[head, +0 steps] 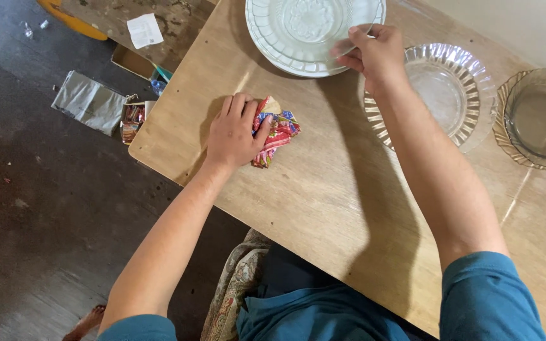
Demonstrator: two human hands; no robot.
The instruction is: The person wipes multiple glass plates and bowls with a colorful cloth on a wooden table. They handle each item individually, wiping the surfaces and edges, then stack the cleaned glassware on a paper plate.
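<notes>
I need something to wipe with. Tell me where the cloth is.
The cloth lies bunched under the left hand on the table, near its left edge.

Three glass plates (314, 31) (450, 95) (538, 117); one crumpled cloth (276, 129)

Bare counter (323, 189) lies open between the two forearms and along the near edge. The far side is crowded: a clear glass bowl (298, 31), a clear ribbed plate (456, 88) just beside it, and an amber glass dish (538, 120) at the right. A crumpled cloth (276, 129) blocks the left.
</notes>
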